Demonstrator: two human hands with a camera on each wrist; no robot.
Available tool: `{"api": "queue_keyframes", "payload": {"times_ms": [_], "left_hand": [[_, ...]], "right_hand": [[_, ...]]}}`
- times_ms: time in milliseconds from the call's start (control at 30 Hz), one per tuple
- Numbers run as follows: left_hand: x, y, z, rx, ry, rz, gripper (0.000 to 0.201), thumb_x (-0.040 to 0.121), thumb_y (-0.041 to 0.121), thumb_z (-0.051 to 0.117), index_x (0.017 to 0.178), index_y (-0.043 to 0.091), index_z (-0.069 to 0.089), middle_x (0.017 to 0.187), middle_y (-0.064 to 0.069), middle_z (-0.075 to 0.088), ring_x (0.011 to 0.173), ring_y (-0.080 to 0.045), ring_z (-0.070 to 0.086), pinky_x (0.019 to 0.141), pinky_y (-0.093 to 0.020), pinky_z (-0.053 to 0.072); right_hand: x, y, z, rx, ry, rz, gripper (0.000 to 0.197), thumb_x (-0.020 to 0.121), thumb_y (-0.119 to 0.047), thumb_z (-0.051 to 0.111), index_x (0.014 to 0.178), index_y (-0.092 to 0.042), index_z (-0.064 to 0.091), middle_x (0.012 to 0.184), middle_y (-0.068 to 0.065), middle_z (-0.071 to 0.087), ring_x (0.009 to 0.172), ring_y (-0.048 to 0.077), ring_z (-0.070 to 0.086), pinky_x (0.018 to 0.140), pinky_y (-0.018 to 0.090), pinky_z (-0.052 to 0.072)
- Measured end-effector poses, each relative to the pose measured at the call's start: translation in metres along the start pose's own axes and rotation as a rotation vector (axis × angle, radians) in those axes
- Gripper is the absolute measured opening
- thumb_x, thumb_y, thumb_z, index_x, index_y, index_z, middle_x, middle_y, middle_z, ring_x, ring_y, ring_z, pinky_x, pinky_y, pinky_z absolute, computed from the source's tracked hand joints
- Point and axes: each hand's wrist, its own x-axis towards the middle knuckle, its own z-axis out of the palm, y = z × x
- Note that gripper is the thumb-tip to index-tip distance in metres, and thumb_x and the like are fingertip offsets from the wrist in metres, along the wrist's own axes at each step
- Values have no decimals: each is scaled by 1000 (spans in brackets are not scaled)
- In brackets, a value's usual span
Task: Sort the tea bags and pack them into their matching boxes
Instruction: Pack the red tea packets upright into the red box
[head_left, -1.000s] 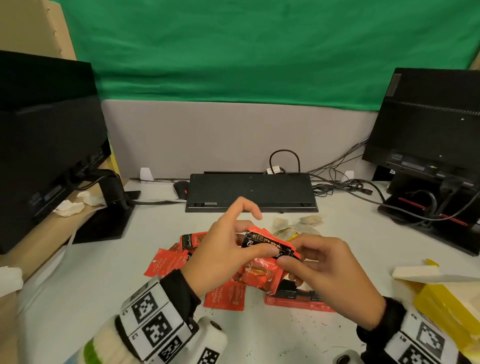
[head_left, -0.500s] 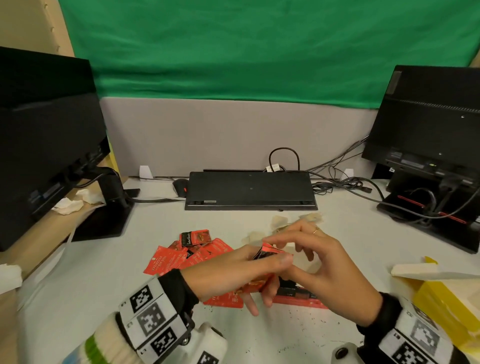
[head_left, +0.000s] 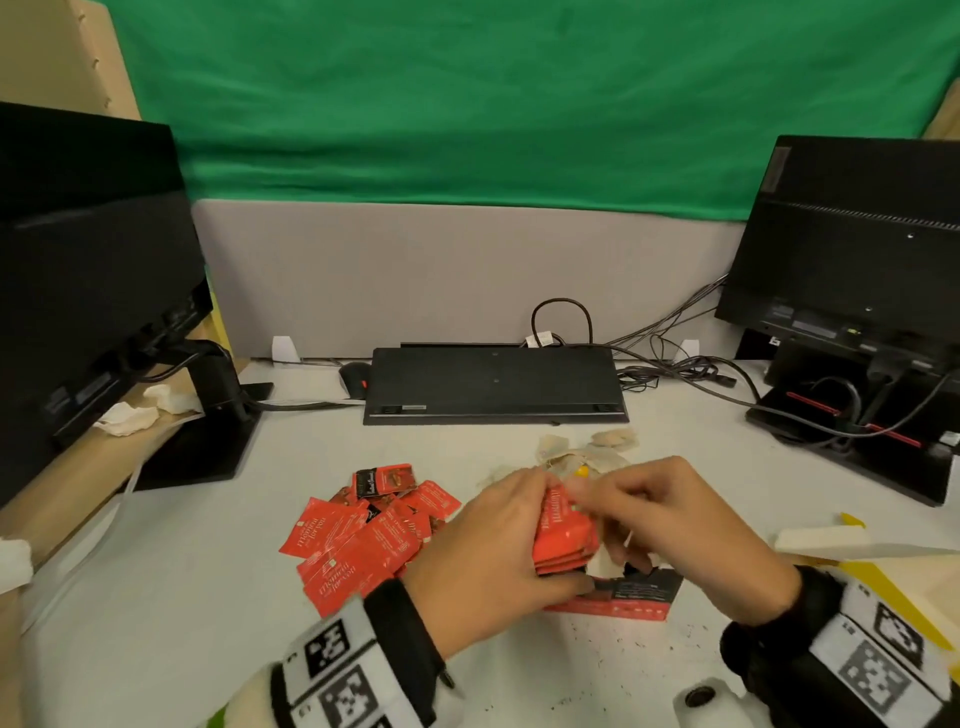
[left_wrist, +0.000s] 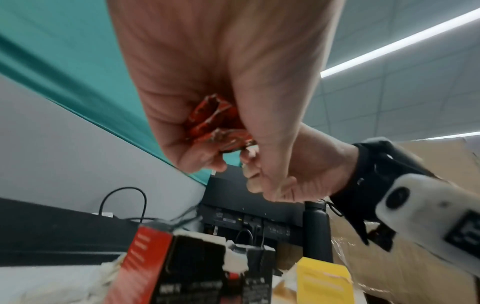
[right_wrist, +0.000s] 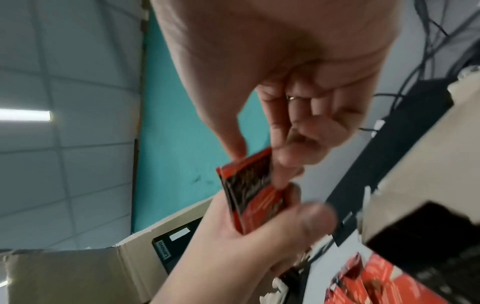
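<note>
At the lower centre of the head view, my left hand (head_left: 488, 551) grips a stack of red tea bags (head_left: 563, 540) while my right hand (head_left: 675, 535) pinches its top edge, squaring it, I judge, for lowering into the red-and-black box (head_left: 636, 595) just beneath.

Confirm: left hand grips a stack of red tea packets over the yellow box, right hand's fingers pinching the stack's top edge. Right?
Not quite. The stack of red tea packets is over the red and black box, not the yellow box, which sits off to the right; the head view shows it. The rest holds: the left hand grips the stack and the right hand has its fingers pinching its top edge.
</note>
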Motion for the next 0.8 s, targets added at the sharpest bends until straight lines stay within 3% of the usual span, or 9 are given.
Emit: {"api": "queue_keyframes", "payload": {"times_ms": [67,133,233,333,400,467,567,667,800], "left_hand": [[1,0,13,-8,0,23,64,75,51,73,128,33,40,120,18,46,109,-1,47,93,-26,46],[3,-5,21,-89,-19,11,82,73,53,76,139,37,31,127,19,38,117,0,43,97,-27,46],[9,-17,22,-149,-49,-54,107,69,57,78,147,47,5,139,20,23,127,4,30,99,-18,39],[13,-33,21,-213,-169,-139,115,70,52,80,143,54,-9,147,21,17,132,3,20,103,-18,27],[13,-42,24,-272,-240,-167,116,70,49,82,143,55,-9,154,18,17,137,2,19,106,-17,22],[12,-45,26,-304,-276,-158,111,73,42,82,138,61,-7,151,23,23,136,5,22,104,-12,22],[12,-46,29,-276,-262,-167,105,79,32,79,146,51,0,144,22,32,127,6,31,91,1,26],[11,-45,35,-224,-216,-171,101,77,38,79,149,45,9,148,13,38,125,-3,42,93,-12,36],[10,-44,38,-210,-154,-200,101,74,40,80,148,44,11,142,9,44,125,-7,46,94,-18,38]], "right_hand": [[0,2,4,-68,-23,69,30,83,-30,70,69,-3,74,60,17,65,47,14,49,47,21,39],[3,5,-3,-119,10,91,22,83,-23,72,68,-8,75,57,10,67,45,10,52,48,17,40],[7,4,-26,-310,116,6,17,84,-26,71,69,-19,75,60,-6,71,54,2,63,52,9,42],[12,9,-44,-628,194,-84,17,84,-33,69,68,-27,71,60,-10,67,60,0,61,53,9,42],[17,18,-45,-757,179,-77,18,85,-36,69,74,-22,75,67,-8,69,65,4,61,55,13,42],[20,27,-42,-807,165,-85,17,85,-35,69,79,-21,77,68,-9,69,65,4,60,56,13,40],[22,34,-34,-886,85,-60,22,87,-37,66,68,-26,70,60,-11,60,56,5,53,51,14,35],[23,40,-28,-974,49,-60,34,89,-36,64,57,-28,53,56,-9,51,53,8,47,49,16,31],[18,29,-39,-951,-75,-94,21,88,-38,65,78,-22,71,65,-9,63,61,8,55,54,16,40]]}}
